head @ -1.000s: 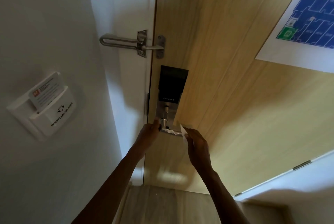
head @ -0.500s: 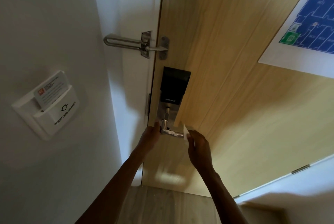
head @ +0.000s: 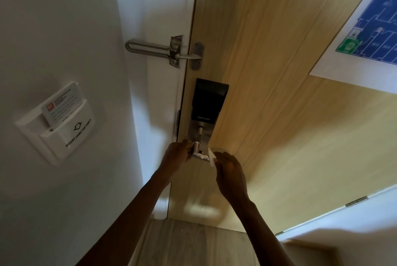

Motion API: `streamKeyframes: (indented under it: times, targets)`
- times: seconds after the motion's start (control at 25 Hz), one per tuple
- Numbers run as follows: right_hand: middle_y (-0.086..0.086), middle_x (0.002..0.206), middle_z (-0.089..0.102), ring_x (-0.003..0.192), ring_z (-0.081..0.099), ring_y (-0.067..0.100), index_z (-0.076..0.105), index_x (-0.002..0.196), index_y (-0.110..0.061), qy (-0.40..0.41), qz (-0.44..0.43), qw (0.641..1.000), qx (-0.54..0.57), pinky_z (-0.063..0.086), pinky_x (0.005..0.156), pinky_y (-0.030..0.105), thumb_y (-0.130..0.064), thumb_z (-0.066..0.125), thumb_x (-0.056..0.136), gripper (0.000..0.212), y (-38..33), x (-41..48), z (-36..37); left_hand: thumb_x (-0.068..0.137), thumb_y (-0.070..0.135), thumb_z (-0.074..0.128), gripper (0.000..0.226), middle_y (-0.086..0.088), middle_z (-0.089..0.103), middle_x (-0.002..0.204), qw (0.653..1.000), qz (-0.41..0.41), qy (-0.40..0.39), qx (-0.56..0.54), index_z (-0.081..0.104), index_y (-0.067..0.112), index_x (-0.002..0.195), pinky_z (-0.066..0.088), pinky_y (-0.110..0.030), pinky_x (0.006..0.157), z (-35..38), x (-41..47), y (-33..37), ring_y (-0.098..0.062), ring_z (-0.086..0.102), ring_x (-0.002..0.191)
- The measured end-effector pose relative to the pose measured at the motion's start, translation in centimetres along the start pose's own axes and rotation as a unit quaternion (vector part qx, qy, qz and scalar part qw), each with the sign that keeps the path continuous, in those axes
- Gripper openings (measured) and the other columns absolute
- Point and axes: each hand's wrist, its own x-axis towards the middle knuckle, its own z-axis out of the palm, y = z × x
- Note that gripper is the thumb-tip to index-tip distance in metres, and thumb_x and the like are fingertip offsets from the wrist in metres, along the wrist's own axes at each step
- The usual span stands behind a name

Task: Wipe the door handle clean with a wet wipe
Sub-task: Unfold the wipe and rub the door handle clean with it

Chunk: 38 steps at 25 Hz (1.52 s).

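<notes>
A silver lever door handle [head: 198, 151] sticks out below a black smart lock [head: 209, 100] on the wooden door [head: 279, 115]. A white wet wipe [head: 209, 158] is draped along the lever, its right end sticking up. My left hand [head: 176, 157] is closed around the left end of the handle near the pivot. My right hand [head: 231, 172] pinches the wipe's right end at the lever's tip. The lever's underside is hidden by the wipe and my hands.
A metal swing-bar guard [head: 163, 50] spans the white door frame [head: 159, 94] above the lock. A white key-card holder [head: 58, 124] with a card hangs on the left wall. An evacuation plan [head: 369, 36] is posted on the door, upper right. Wooden floor [head: 189, 244] lies below.
Both hands stay on the handle with the wipe; the view has shifted slightly so everything sits a little further right. My right hand has edged a bit closer to the lever's tip.
</notes>
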Motion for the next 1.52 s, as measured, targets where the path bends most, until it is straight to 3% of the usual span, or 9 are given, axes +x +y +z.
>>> streamKeyframes:
  times: [0.16,0.32,0.48,0.64,0.76,0.88,1.08,1.24,1.52]
  targets:
    - [0.009,0.088,0.073,0.077,0.067,0.022,0.068,0.096,-0.011,-0.010,0.056,0.998,0.019,0.043,0.063,0.020,-0.020,0.050,0.099,0.021,1.8,1.0,-1.2,0.097,0.042,0.042,0.046,-0.019,0.073,0.102,0.999,-0.009,-0.010,-0.030,0.074,0.026,0.069,0.049,-0.047,0.099,-0.1,0.1,0.6,-0.032,0.067,0.104]
    - [0.009,0.097,0.074,0.084,0.068,0.021,0.069,0.104,-0.011,0.000,0.013,1.000,0.007,0.048,0.074,0.025,-0.017,0.054,0.097,0.017,0.5,0.5,-0.6,0.097,0.045,0.039,0.047,-0.021,0.072,0.104,1.000,-0.003,-0.018,-0.011,0.072,0.016,0.083,0.048,-0.051,0.100,-0.2,0.3,0.4,-0.032,0.067,0.104]
    - [0.006,0.071,0.068,0.057,0.056,0.015,0.067,0.082,-0.012,-0.019,0.067,0.997,0.040,0.039,0.060,0.026,-0.019,0.049,0.100,0.026,1.4,1.6,-0.7,0.097,0.048,0.037,0.054,-0.028,0.067,0.110,0.999,-0.005,-0.030,0.012,0.071,0.006,0.091,0.044,-0.057,0.101,-0.2,0.2,0.6,-0.038,0.063,0.109]
    - [0.007,0.090,0.074,0.076,0.067,0.018,0.071,0.099,-0.009,0.002,0.022,0.999,0.030,0.049,0.069,0.026,-0.013,0.056,0.096,0.016,0.6,0.4,-0.9,0.099,0.043,0.037,0.055,-0.029,0.067,0.109,0.999,0.031,-0.032,0.028,0.067,-0.002,0.105,0.046,-0.056,0.099,-0.2,0.1,0.2,-0.038,0.064,0.106]
    - [0.008,0.064,0.066,0.052,0.058,0.019,0.066,0.077,-0.008,-0.041,0.067,0.994,0.069,0.044,0.054,0.029,-0.014,0.051,0.099,0.027,0.7,1.8,-1.6,0.098,0.042,0.040,0.046,-0.019,0.070,0.110,0.998,0.008,-0.055,-0.018,0.071,0.008,0.103,0.051,-0.044,0.098,-0.7,0.0,0.0,-0.026,0.067,0.105]
    - [-0.001,0.053,0.052,0.043,0.045,0.009,0.058,0.068,-0.013,-0.006,0.091,0.990,0.107,0.032,0.046,0.026,-0.014,0.048,0.100,0.034,0.1,2.4,-2.3,0.097,0.045,0.038,0.042,-0.004,0.075,0.100,0.996,-0.004,-0.086,-0.035,0.073,0.020,0.095,0.056,-0.024,0.083,-1.3,1.0,-0.3,-0.010,0.070,0.095]
    - [0.008,0.072,0.067,0.056,0.059,0.014,0.066,0.095,-0.009,0.039,0.088,0.980,0.175,0.046,0.051,0.027,-0.016,0.044,0.102,0.023,-3.8,2.4,-0.1,0.097,0.050,0.031,0.051,0.009,0.077,0.082,0.994,-0.041,-0.084,-0.055,0.074,0.026,0.082,0.057,-0.018,0.068,-1.6,2.2,-0.5,-0.005,0.073,0.081]
    - [0.015,0.112,0.064,0.101,0.060,0.024,0.066,0.106,-0.004,0.065,0.070,0.987,0.126,0.052,0.083,0.032,-0.016,0.052,0.098,0.020,-4.9,2.2,1.8,0.096,0.056,0.027,0.062,0.001,0.078,0.080,0.989,-0.079,-0.086,-0.086,0.074,0.019,0.081,0.058,-0.021,0.064,-2.1,2.9,-0.4,-0.011,0.074,0.080]
    - [0.004,0.100,0.064,0.088,0.057,0.016,0.071,0.107,-0.012,0.043,0.054,0.994,0.083,0.047,0.073,0.021,-0.024,0.073,0.084,0.026,-4.2,1.3,1.7,0.096,0.057,0.023,0.069,-0.002,0.077,0.079,0.986,-0.098,-0.097,-0.098,0.075,0.014,0.085,0.059,-0.022,0.062,-2.4,3.0,-0.1,-0.014,0.074,0.077]
